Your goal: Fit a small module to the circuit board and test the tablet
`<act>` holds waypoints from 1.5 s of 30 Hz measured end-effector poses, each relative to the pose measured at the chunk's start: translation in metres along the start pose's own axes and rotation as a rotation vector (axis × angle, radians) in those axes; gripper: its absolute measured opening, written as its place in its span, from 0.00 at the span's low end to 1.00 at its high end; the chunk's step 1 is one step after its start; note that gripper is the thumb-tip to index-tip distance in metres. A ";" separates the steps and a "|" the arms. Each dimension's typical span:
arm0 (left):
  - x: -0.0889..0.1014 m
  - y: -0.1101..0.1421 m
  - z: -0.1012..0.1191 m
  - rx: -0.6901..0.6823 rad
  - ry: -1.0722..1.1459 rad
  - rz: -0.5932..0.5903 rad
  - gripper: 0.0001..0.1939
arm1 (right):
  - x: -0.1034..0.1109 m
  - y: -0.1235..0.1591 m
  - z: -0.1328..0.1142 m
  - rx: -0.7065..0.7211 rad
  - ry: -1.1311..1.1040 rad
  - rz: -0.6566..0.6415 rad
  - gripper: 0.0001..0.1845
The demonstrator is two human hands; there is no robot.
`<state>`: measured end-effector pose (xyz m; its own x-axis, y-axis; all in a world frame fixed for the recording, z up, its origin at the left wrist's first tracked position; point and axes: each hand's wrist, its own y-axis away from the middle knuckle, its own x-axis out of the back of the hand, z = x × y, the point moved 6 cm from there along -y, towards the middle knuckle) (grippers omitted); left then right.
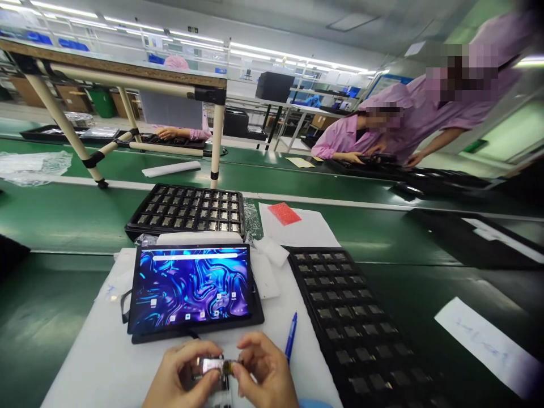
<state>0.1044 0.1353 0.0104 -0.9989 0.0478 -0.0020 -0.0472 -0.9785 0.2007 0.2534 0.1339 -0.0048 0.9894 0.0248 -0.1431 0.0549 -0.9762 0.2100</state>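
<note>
My left hand (178, 377) and my right hand (266, 371) meet at the bottom of the view, both pinching a small silver module (213, 364) with a short gold flex end. Just beyond them a tablet (191, 288) lies on a white foam mat (97, 351), its screen lit with a blue swirl wallpaper and icons. A blue pen (290, 336) lies on the mat to the right of my right hand.
A black tray (361, 323) of small parts sits to the right, another black parts tray (187, 208) behind the tablet. White paper with a red card (284, 213) lies beyond. People in pink coats work across the green conveyor (63, 209). A pipe-frame shelf (127, 76) stands at left.
</note>
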 end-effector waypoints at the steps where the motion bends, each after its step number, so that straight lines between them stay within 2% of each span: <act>1: 0.000 0.000 -0.002 0.014 0.017 -0.019 0.19 | 0.000 0.000 -0.001 -0.005 -0.006 -0.003 0.18; 7: -0.002 0.000 -0.002 0.057 0.077 -0.056 0.18 | -0.002 0.000 -0.003 -0.044 -0.037 -0.024 0.22; 11: 0.002 -0.004 -0.001 0.007 -0.020 -0.047 0.16 | -0.002 0.001 -0.003 -0.055 -0.054 -0.047 0.24; 15: 0.000 -0.005 -0.008 -0.041 -0.088 -0.151 0.15 | -0.005 0.001 -0.001 -0.066 -0.069 -0.102 0.26; 20: 0.003 -0.002 -0.012 0.008 -0.110 -0.087 0.16 | -0.008 0.001 0.001 -0.071 -0.109 -0.119 0.28; 26: -0.002 -0.008 -0.012 -0.123 -0.066 -0.190 0.12 | -0.010 0.002 0.003 -0.120 -0.138 -0.121 0.27; 31: -0.003 -0.011 -0.011 -0.178 -0.069 -0.207 0.11 | -0.012 -0.003 0.013 -0.136 -0.215 -0.173 0.27; 35: 0.002 -0.011 -0.014 -0.129 -0.009 -0.156 0.12 | -0.018 -0.009 0.016 -0.138 -0.412 -0.314 0.28; 39: 0.004 -0.005 -0.014 0.008 0.113 -0.137 0.16 | -0.022 -0.009 0.015 -0.189 -0.531 -0.407 0.21; 45: -0.009 0.000 -0.012 0.165 0.339 -0.311 0.16 | -0.025 -0.007 0.020 -0.279 -0.557 -0.465 0.19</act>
<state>0.1133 0.1330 -0.0011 -0.8852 0.2375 -0.4001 -0.3690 -0.8821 0.2928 0.2255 0.1358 -0.0223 0.6469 0.2347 -0.7255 0.5531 -0.7994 0.2345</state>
